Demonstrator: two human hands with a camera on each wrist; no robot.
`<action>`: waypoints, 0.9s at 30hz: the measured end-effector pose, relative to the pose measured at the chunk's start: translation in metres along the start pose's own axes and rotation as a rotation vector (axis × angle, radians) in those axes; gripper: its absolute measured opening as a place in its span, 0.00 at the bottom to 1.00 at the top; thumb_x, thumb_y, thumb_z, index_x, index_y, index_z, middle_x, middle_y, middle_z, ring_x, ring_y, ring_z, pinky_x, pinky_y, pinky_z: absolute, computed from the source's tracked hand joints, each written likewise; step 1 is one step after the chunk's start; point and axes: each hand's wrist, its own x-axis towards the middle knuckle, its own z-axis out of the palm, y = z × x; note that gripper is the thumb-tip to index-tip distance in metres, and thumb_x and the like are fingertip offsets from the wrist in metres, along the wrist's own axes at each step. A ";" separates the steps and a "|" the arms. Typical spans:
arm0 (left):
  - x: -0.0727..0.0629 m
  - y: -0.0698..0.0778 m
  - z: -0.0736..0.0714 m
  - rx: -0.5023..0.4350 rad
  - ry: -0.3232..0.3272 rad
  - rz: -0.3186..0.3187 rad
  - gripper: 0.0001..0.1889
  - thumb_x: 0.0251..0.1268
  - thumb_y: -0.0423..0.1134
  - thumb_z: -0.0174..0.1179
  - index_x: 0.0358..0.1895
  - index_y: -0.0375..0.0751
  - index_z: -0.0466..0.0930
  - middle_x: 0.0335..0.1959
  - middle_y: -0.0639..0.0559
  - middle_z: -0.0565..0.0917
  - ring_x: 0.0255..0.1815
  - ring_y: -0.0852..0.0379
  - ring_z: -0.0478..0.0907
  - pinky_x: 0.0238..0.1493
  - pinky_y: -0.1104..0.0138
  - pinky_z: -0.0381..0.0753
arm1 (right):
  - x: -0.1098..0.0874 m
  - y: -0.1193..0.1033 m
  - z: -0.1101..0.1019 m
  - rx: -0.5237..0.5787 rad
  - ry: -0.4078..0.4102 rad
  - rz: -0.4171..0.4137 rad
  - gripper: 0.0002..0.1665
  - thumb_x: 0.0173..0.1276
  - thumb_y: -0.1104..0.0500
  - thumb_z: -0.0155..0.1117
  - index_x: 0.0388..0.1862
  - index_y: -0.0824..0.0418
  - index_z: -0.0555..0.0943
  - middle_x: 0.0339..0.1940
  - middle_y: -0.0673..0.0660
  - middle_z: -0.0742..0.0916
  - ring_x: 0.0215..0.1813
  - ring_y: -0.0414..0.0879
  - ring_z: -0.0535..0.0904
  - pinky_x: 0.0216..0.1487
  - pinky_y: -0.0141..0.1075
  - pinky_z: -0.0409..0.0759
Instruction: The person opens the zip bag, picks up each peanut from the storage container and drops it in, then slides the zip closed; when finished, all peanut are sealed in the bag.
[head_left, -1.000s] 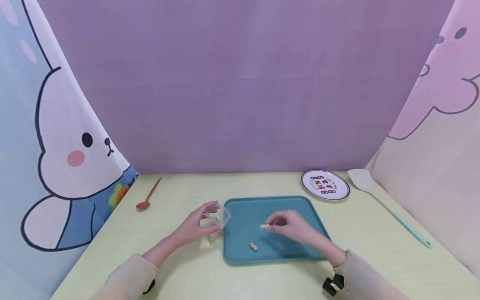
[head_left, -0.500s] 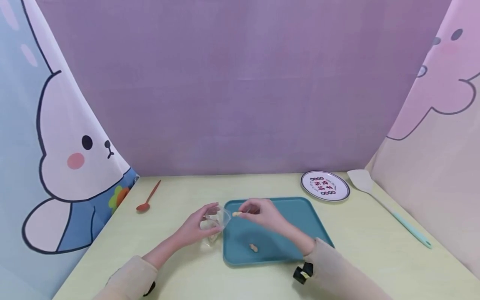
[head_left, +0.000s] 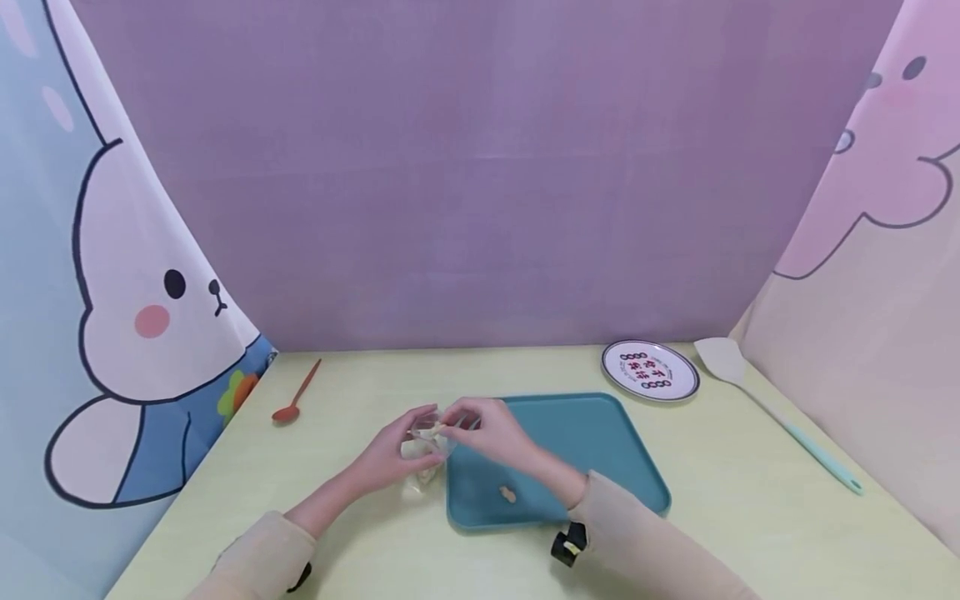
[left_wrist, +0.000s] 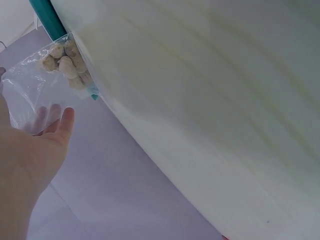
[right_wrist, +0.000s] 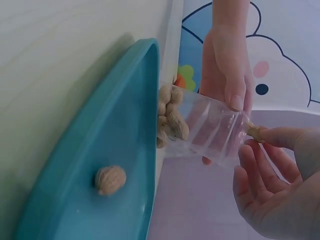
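Observation:
My left hand (head_left: 393,450) holds a clear plastic bag (right_wrist: 210,122) by its upper part, thumb on one side and fingers on the other. Several unshelled peanuts (left_wrist: 67,62) lie at the bottom of the bag, beside the tray's left edge. At the bag's open mouth, my right hand (head_left: 491,429) pinches one peanut (right_wrist: 255,132) between thumb and fingertips. Another peanut (head_left: 507,494) rests alone on the teal tray (head_left: 577,442), near its front. In the left wrist view the right hand and the pinched peanut cannot be made out.
On the table's left lies a red spoon (head_left: 287,413). A white plate (head_left: 650,371) with red lettering stands behind the tray's right corner. Farther right is a spatula (head_left: 780,417) with a mint handle. A purple cloth (head_left: 495,183) hangs behind the table.
My right hand has carried the pinched peanut leftward from above the tray to the bag's mouth. The left hand and bag have hardly moved.

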 end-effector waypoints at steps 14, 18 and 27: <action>0.001 -0.001 0.001 -0.018 -0.020 0.002 0.40 0.52 0.47 0.69 0.66 0.35 0.62 0.59 0.44 0.77 0.59 0.47 0.74 0.56 0.58 0.78 | -0.004 0.003 -0.003 0.036 0.032 0.039 0.08 0.64 0.56 0.64 0.41 0.56 0.84 0.36 0.52 0.87 0.35 0.48 0.82 0.33 0.30 0.79; 0.001 -0.001 0.001 -0.017 -0.021 0.001 0.39 0.53 0.46 0.69 0.66 0.37 0.62 0.59 0.42 0.76 0.59 0.45 0.74 0.56 0.58 0.78 | -0.012 -0.004 -0.010 0.046 0.046 0.042 0.09 0.64 0.60 0.63 0.42 0.61 0.84 0.37 0.55 0.87 0.35 0.50 0.81 0.33 0.29 0.79; 0.000 0.002 0.000 -0.013 -0.016 -0.042 0.38 0.54 0.46 0.68 0.67 0.38 0.62 0.59 0.44 0.76 0.59 0.48 0.74 0.56 0.57 0.77 | -0.034 0.003 -0.021 0.016 0.039 0.040 0.08 0.63 0.61 0.64 0.41 0.63 0.83 0.36 0.57 0.87 0.33 0.48 0.81 0.34 0.29 0.80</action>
